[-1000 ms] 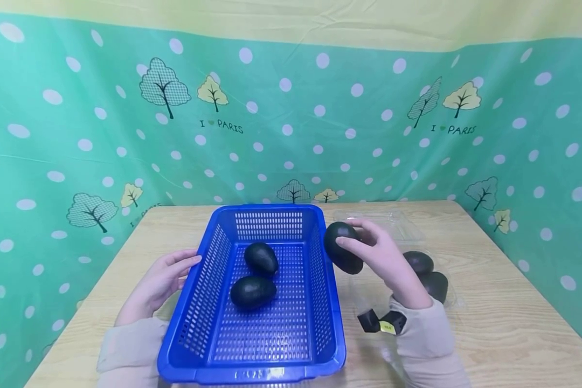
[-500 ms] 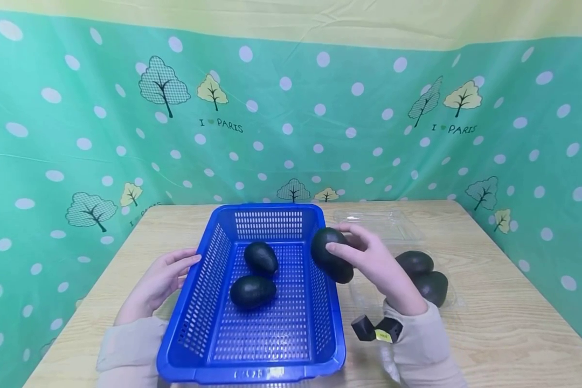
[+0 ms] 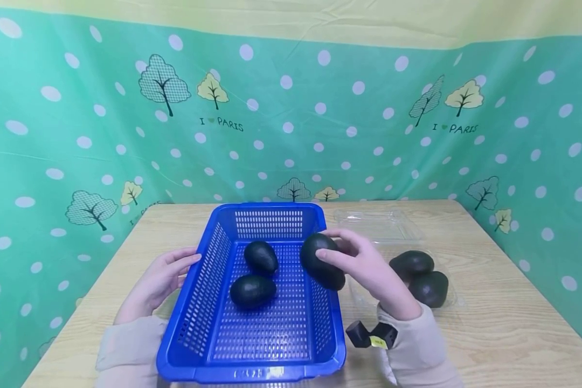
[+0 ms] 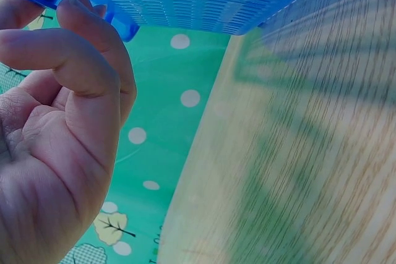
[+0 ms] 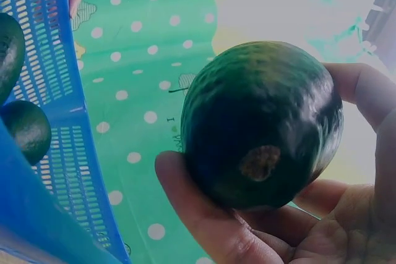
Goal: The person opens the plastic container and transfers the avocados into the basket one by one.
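Shifted toward 8 o'clock, one avocado (image 3: 321, 262) is pinched by the right hand (image 3: 368, 268) at the 3 o'clock side of the blue basket (image 3: 250, 373); its 9 o'clock rim is gripped by the left hand (image 3: 156, 281).

The right grip (image 3: 368, 269) holds a dark avocado (image 3: 320, 274) at the right side of a blue basket (image 3: 267, 373).

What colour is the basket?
Blue. The basket shows best in the head view.

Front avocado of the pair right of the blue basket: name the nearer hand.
Right. The right hand, holding another avocado near the right rim of the basket, is left of the front avocado; the left hand is across the basket, at its left rim.
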The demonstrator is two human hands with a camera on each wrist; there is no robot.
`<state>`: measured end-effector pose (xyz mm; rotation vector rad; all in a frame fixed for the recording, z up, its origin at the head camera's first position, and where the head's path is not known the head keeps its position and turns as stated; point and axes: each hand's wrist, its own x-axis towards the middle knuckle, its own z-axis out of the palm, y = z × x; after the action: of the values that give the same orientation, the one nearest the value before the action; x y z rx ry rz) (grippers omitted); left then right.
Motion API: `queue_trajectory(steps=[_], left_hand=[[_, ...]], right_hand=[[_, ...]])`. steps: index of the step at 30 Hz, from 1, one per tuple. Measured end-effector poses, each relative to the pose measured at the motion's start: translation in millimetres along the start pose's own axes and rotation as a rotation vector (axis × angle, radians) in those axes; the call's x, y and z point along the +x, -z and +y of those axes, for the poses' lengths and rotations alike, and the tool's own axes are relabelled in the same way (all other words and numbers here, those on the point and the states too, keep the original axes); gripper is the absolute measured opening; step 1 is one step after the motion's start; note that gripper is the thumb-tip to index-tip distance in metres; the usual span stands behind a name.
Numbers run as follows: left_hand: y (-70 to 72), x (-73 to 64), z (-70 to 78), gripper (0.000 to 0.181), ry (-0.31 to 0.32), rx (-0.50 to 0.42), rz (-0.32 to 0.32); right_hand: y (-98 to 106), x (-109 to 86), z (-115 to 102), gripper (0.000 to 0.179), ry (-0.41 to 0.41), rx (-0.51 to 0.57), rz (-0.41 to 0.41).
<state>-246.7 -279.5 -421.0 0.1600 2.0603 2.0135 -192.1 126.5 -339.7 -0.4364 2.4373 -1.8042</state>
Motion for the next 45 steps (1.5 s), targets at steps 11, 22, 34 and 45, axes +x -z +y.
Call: queue_trajectory(steps=[11,22,34,45], left_hand=[[0.6,-0.4,-0.6,0.018,0.014,0.011,0.019],[0.5,-0.5,-2.5,0.017,0.013,0.000,0.023],[-1.2,0.4,0.1,0.015,0.005,0.011,0.029],[-0.6,-0.5,-0.6,0.033,-0.005,0.048,0.022]], right_hand=[[-18.9,3.6,0.3,0.041,0.064,0.048,-0.106],[-28.1,9.4,-10.0,0.045,0.051,-0.014,-0.154],[-40.4,21.7,-29.1,0.044,0.046,-0.230,-0.211],[-50.1,32.6,-35.4,0.042,0.141,-0.393,-0.332]])
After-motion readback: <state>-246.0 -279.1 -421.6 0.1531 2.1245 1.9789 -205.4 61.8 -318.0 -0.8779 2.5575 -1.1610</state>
